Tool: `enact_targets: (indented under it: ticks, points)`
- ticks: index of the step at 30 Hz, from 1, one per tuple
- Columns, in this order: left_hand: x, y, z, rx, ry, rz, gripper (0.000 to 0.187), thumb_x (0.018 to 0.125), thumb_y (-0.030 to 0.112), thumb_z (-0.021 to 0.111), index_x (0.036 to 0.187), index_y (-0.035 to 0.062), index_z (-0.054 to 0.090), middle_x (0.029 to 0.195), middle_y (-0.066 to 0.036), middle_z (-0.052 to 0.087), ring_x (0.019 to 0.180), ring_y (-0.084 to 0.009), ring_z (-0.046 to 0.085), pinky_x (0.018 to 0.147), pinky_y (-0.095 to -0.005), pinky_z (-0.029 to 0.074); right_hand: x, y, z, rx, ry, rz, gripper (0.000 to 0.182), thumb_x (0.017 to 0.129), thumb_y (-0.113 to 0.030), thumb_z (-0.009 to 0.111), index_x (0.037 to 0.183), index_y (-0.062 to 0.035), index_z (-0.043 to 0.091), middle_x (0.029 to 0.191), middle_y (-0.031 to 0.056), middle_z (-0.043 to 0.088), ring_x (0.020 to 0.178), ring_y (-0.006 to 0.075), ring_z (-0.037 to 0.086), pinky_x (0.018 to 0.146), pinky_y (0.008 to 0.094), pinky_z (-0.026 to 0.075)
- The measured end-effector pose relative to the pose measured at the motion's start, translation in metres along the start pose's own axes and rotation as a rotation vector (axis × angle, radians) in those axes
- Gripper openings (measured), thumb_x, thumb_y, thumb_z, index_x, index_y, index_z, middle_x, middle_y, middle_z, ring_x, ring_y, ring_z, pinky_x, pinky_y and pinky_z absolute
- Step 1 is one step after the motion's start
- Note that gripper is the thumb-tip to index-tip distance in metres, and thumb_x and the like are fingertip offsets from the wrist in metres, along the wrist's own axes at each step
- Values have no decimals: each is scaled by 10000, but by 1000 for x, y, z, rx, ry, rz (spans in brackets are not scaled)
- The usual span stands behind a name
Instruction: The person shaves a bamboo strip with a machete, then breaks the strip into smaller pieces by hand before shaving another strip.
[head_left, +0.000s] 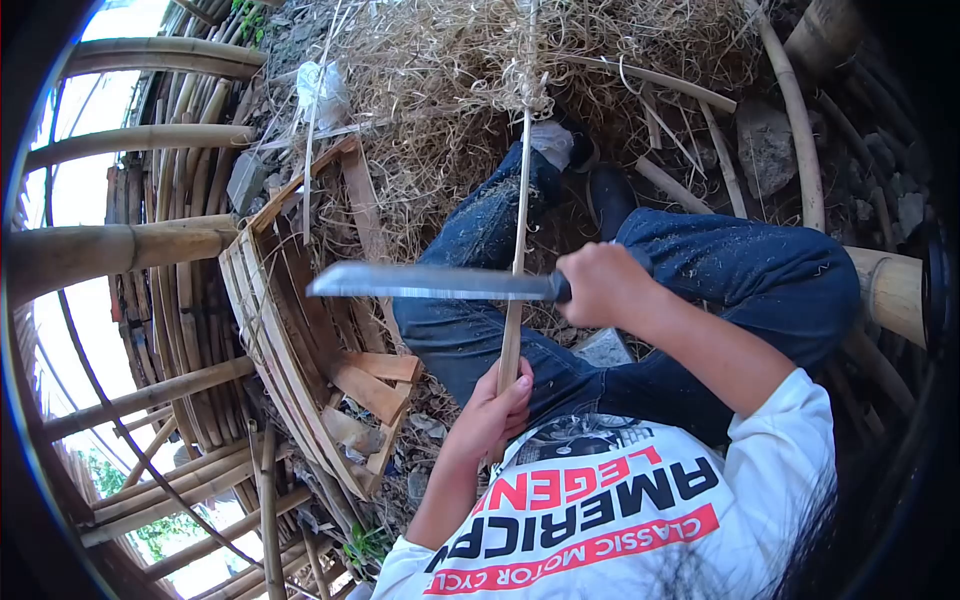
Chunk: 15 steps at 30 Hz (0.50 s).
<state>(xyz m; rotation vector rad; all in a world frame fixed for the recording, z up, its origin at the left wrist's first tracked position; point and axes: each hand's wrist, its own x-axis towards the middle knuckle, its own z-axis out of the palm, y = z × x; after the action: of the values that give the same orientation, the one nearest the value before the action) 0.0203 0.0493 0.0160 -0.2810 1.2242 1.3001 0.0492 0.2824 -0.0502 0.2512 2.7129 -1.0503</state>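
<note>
In the head view my right hand [608,285] is closed round the dark handle of a machete [430,281]. Its long grey blade points left and lies across a thin bamboo strip [518,235]. My left hand [490,408] grips the wider near end of that strip close to my shirt, thumb along its top. From there the strip runs away from me between my legs, narrowing toward a pile of pale shavings [450,90]. The blade crosses the strip a short way beyond my left hand and looks slightly blurred.
A slatted wooden crate [290,360] leans at the left beside split wood pieces [375,385]. Bamboo poles [130,250] form a wall further left. On the right lie a grey rock [766,150] and a long bamboo pole [797,120]. My jeans-clad legs [730,265] are bent around the work.
</note>
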Motion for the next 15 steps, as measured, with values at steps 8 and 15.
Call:
enact_targets:
  ticks: [8, 15]
  points:
    - [7, -21, -4, 39, 58, 7, 89, 1031, 222, 429, 1028, 133, 433, 643, 69, 296, 481, -30, 239, 413, -207, 193, -5, 17, -5, -194, -25, 117, 256, 613, -228, 714, 783, -36, 701, 797, 200, 687, 787, 355, 691, 762, 431, 559]
    - [7, -13, -3, -19, 50, -36, 69, 1034, 220, 409, 1023, 152, 418, 634, 59, 270, 481, -37, 221, 410, -207, 184, 10, 43, -23, -317, 108, 190, 217, 625, -214, 716, 777, -59, 700, 809, 170, 692, 796, 333, 693, 732, 419, 560]
